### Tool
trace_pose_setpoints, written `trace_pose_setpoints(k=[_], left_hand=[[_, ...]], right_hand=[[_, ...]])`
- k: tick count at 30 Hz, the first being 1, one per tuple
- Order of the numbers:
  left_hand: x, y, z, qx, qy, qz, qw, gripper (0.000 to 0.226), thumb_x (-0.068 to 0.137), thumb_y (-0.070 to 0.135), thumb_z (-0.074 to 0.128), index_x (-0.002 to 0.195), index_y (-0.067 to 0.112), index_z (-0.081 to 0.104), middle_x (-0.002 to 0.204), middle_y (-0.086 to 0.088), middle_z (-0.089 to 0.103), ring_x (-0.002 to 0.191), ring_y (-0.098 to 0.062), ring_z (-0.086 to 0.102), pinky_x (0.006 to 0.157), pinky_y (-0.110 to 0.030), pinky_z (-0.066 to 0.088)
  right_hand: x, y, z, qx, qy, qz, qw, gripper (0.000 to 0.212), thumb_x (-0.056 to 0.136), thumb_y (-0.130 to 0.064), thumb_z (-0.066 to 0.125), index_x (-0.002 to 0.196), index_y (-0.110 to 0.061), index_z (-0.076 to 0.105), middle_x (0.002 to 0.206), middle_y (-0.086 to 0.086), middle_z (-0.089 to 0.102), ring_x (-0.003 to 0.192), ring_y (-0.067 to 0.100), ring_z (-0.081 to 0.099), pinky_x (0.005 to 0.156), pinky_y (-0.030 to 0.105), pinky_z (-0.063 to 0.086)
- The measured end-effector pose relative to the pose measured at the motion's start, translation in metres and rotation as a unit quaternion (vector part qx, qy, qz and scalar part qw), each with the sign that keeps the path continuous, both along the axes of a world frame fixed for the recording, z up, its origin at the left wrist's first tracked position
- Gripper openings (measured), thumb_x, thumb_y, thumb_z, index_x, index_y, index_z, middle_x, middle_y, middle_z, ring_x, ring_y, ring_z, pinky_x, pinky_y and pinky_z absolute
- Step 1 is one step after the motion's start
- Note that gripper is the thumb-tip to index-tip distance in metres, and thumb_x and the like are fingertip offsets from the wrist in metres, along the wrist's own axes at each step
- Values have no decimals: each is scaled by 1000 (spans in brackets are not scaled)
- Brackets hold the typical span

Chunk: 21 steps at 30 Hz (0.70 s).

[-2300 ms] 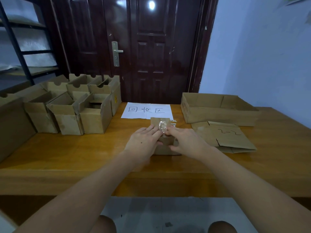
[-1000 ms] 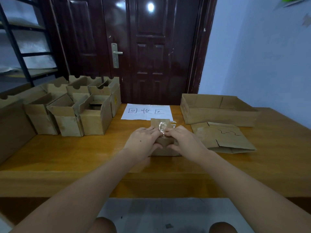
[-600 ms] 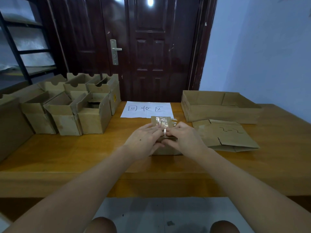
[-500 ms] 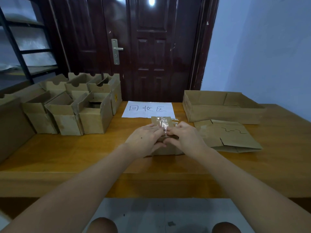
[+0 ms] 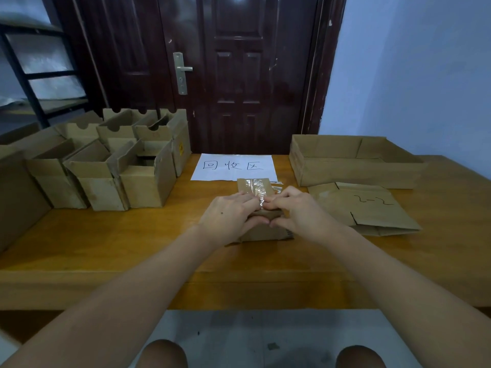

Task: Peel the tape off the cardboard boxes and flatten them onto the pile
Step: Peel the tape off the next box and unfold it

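Observation:
A small cardboard box (image 5: 263,229) stands on the wooden table (image 5: 132,248) in front of me, a strip of clear tape (image 5: 257,187) running over its top. My left hand (image 5: 229,216) lies on the box's left side, its fingertips at the tape. My right hand (image 5: 303,213) sits on the right side, and its fingertips pinch the tape where the two hands meet. Most of the box is hidden under my hands. Right of it lies a pile of flattened boxes (image 5: 372,208), the top one marked with scribbles.
Several open cardboard boxes (image 5: 119,166) crowd the table's left side. A low open carton (image 5: 353,160) stands at the back right. A white paper sign (image 5: 233,166) lies behind the taped box. A dark door (image 5: 239,75) closes the back, and a blue wall runs along the right.
Both hands have stayed on the box, their fingertips working slightly closer together at the tape. The box has not moved; only the camera has shifted a little.

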<state>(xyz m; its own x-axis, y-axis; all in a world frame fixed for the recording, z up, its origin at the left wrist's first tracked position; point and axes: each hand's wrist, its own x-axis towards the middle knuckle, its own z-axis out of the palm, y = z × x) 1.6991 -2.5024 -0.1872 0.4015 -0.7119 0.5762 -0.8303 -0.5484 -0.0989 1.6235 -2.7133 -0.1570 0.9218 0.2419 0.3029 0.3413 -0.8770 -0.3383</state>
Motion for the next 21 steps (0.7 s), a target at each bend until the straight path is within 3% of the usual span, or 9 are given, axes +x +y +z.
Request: trace_pose_setpoints(k=[5, 8, 10, 13, 17, 21], left_hand=[[-7, 0, 6, -9, 20, 27, 999, 54, 94, 68, 48, 103, 19, 68, 97, 7, 70, 86, -11, 64, 64, -29, 56], [-12, 5, 7, 43, 57, 45, 996, 61, 86, 66, 64, 127, 20, 64, 129, 1, 68, 123, -19, 62, 96, -36, 56], [-14, 5, 7, 38, 64, 42, 996, 58, 88, 56, 70, 132, 18, 63, 135, -2, 66, 130, -24, 59, 106, -38, 48], [-12, 4, 6, 17, 36, 19, 999, 50, 91, 54, 62, 120, 15, 68, 124, -3, 71, 117, -23, 67, 103, -38, 51], [-8, 1, 5, 23, 35, 30, 999, 54, 99, 63, 39, 115, 18, 65, 115, 3, 71, 107, -15, 65, 88, -39, 58], [-12, 1, 9, 27, 61, 29, 997, 52, 97, 62, 45, 121, 19, 63, 122, 2, 69, 116, -17, 64, 95, -41, 57]], right_hand=[[-1, 1, -2, 12, 1, -5, 1000, 49, 86, -23, 80, 132, -28, 67, 122, -4, 55, 110, 13, 55, 104, 31, 47], [-3, 2, -1, 16, 10, -13, 1000, 49, 86, -20, 79, 133, -27, 66, 126, -3, 56, 114, 13, 54, 108, 31, 45], [-4, 3, -1, 19, 13, -16, 1000, 50, 86, -20, 79, 133, -26, 66, 128, -3, 55, 117, 13, 53, 109, 32, 44], [-4, 4, -1, 22, 16, -17, 999, 50, 86, -20, 79, 134, -26, 65, 131, -3, 55, 119, 12, 53, 111, 33, 43], [-6, 7, 2, 19, 21, -24, 999, 51, 86, -20, 79, 135, -26, 64, 130, -3, 55, 118, 13, 53, 110, 31, 43], [-7, 8, 3, 15, 26, -31, 999, 51, 87, -20, 78, 136, -25, 64, 131, -3, 55, 119, 13, 53, 111, 30, 41]])
